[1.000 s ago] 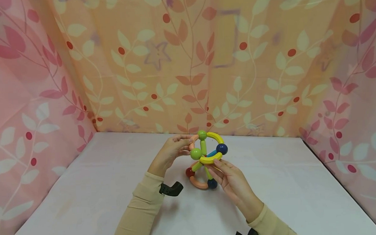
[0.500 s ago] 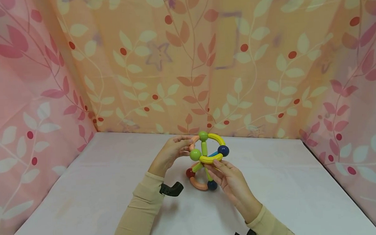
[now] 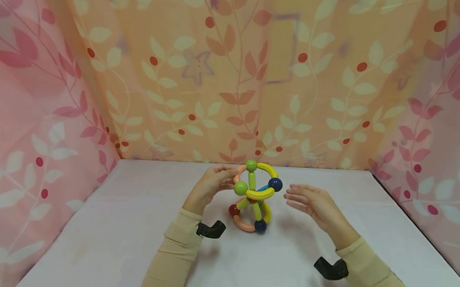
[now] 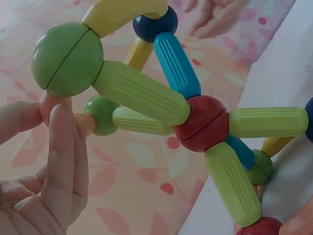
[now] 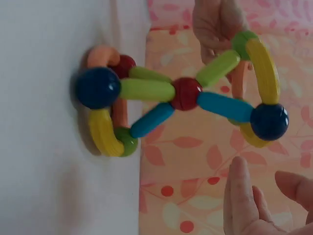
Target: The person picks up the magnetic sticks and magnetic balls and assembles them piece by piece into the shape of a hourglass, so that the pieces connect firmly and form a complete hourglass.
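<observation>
A ball-and-stick building toy stands on the white table, with a lower ring and an upper ring joined by straight green and blue sticks at a central red ball (image 4: 201,123). My left hand (image 3: 212,184) pinches the orange curved stick (image 3: 237,173) on the upper ring's left side, between two green balls. At the upper ring's front lies a yellow curved stick (image 3: 260,195), and a dark blue ball (image 3: 275,184) sits on its right. Apart from the toy, my right hand (image 3: 323,208) hovers to its right with fingers extended and nothing in them.
The white table (image 3: 115,236) spreads around the toy on all sides. Behind it hangs an orange leaf-patterned cloth (image 3: 167,90), with pink cloth (image 3: 31,116) at the left and right. Black wrist mounts (image 3: 331,268) sit on both sleeves.
My right hand has let go of the yellow curved stick on the upper ring and moved off to the right. My left hand keeps its hold, and the toy stays standing.
</observation>
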### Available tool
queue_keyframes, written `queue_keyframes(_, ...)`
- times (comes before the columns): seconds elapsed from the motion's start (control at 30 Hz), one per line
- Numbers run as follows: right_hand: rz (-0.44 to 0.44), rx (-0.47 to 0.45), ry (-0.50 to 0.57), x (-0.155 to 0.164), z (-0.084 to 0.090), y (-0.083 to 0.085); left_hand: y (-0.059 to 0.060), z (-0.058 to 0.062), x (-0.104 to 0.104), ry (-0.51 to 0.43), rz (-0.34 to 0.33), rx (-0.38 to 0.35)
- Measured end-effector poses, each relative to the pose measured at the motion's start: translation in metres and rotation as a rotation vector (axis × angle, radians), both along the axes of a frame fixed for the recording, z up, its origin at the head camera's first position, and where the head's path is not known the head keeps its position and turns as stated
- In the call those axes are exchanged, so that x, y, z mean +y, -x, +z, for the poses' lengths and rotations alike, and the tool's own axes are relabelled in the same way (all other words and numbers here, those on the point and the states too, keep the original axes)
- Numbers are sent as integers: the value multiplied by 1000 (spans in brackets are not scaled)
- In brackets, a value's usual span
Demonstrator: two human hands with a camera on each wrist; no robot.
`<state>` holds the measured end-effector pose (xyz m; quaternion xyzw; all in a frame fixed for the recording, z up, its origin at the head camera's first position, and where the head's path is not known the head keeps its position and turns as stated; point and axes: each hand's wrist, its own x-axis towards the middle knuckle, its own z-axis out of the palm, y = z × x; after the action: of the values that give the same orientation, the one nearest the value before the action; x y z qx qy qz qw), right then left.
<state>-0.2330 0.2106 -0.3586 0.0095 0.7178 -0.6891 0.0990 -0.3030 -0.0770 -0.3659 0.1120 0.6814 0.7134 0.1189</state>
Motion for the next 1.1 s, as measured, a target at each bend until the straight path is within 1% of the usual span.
queue_keyframes(0.07,-14,46,4,3,10,13,1,1,-1,2,7,3)
queue_keyframes(0.13,0,66,-6,-2,17,27,1,1,-2,4,13,3)
queue_keyframes(0.23,36,50,-57,-15,23,42,1,-1,-3,0,6,5)
queue_keyframes(0.33,23,20,-112,-27,24,49,0,-3,-3,-7,-5,9)
queue_keyframes(0.47,-27,-9,-135,-32,22,52,-1,-6,1,-28,4,2)
queue_keyframes(0.57,-28,-12,-130,-33,23,52,-1,-7,3,-40,44,-12)
queue_keyframes(0.73,-11,-13,-77,-33,25,51,-1,-7,5,-39,101,-30)
queue_keyframes(0.87,1,-12,-57,-32,27,51,2,-5,6,-28,93,-34)
queue_keyframes(1.0,7,-7,-57,-31,27,52,4,-3,5,11,67,-21)
queue_keyframes(1.1,18,-7,-102,-29,27,54,7,-2,3,56,39,-27)
